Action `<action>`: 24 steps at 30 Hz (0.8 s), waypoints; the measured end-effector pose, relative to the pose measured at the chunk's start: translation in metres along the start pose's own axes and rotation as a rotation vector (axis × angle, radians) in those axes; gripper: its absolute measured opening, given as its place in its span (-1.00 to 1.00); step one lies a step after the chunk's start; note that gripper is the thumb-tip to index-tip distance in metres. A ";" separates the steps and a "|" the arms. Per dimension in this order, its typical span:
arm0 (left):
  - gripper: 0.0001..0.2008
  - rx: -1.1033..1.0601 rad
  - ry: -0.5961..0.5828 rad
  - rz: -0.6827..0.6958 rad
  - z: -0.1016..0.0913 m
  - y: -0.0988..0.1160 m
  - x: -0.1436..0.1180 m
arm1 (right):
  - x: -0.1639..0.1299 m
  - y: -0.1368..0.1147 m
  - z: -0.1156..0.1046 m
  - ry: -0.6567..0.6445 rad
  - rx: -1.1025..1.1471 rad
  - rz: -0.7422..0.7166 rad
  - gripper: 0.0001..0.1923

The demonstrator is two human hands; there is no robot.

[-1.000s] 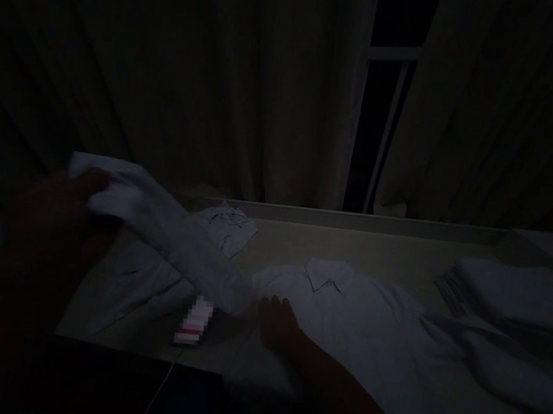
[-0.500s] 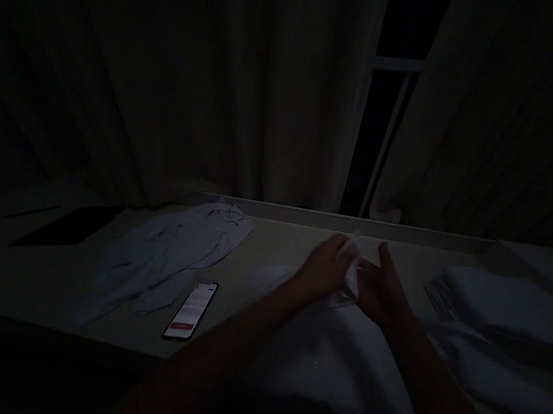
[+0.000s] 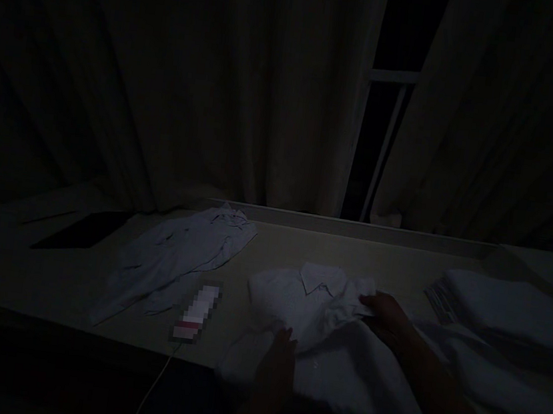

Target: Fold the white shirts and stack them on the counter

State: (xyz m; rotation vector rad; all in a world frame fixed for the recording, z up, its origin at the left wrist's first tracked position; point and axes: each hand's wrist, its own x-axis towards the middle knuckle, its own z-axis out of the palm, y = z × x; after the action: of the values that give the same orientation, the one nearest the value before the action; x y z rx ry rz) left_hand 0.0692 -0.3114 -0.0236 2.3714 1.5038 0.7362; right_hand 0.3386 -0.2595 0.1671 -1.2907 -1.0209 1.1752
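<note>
The room is very dim, curtains [image 3: 220, 92] hanging behind a pale table [image 3: 281, 248]. A white collared shirt [image 3: 315, 299] lies at its near edge; the left hand [image 3: 277, 361] rests flat on the lower part, fingers loosely spread, while the right hand [image 3: 387, 314] pinches a fold beside the collar.

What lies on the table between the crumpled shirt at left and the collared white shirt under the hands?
In the head view, a phone with a cable lies between them on the table.

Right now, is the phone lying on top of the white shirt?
No, the phone lies on the bare table to the left of the white shirt, apart from it.
</note>
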 end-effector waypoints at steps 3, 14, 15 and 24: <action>-0.57 0.056 0.007 0.013 -0.005 -0.023 -0.010 | 0.018 -0.044 0.048 -0.110 0.256 0.008 -0.89; -0.47 0.251 -0.079 -0.319 -0.051 -0.022 0.052 | 0.028 -0.143 0.150 -0.435 0.444 -0.259 -0.84; -0.48 0.264 -0.078 -0.321 -0.058 -0.024 0.054 | 0.030 -0.129 0.129 -0.374 0.380 -0.265 -0.83; -0.57 0.309 -0.172 -0.307 -0.072 -0.042 0.058 | 0.010 0.059 -0.042 0.037 -0.933 -0.054 -0.75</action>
State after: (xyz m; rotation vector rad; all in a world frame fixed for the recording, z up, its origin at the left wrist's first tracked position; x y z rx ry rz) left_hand 0.0186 -0.2458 0.0351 2.2532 1.9571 0.2372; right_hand 0.3778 -0.2599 0.1050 -1.9569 -1.6546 0.6087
